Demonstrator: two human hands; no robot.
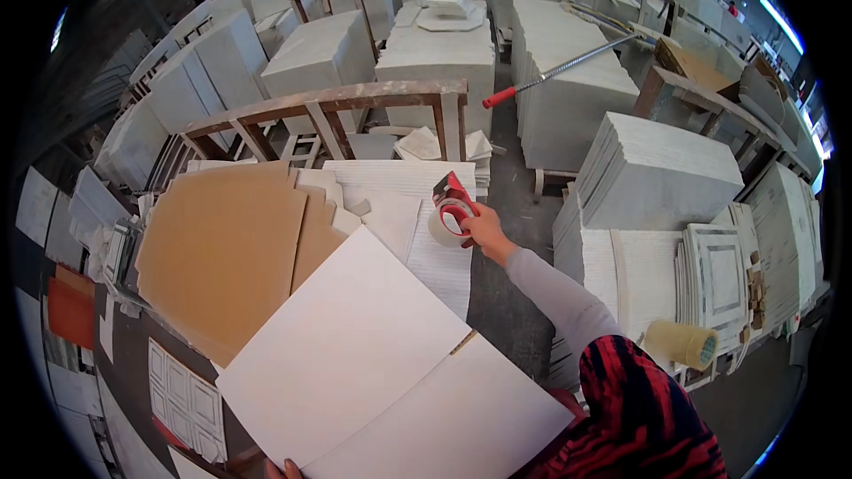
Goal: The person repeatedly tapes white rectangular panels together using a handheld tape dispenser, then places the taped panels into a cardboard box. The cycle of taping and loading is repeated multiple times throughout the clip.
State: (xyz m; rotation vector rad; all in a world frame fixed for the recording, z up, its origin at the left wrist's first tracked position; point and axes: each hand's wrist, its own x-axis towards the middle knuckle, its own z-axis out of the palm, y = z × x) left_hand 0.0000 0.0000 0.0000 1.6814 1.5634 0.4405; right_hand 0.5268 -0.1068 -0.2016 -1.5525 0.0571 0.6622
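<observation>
Stacks of pale stone slabs (342,49) fill the workshop from ten to two o'clock on the person's view, with a brown wooden rail (355,99) crossing at eleven and a red-ended pole (568,69) at one. Near the middle, a pile of white slabs (444,279) serves as the worktop, and brown cardboard (217,239) lies at nine o'clock beside the large white sheet (355,337), which spreads from the centre down to six. From where I stand, the person's right hand (485,229) is just past the sheet's upper corner, toward one o'clock, its fingers wrapped round a red tape dispenser (452,204) with a roll fitted. Only a few fingertips of the left hand (282,469) show, at the sheet's near edge toward seven; I cannot tell whether they grip it or merely rest there. As for progress, I'd judge it early: the sheet is laid out and the dispenser is in hand, yet I can make out no tape along the slanting seam (390,401). At that seam's upper end sits a small brown patch (463,342), perhaps tape, perhaps bare board. Most of the seam's length looks undone. Another wide, yellowish roll (679,343) lies at four o'clock, untouched.
</observation>
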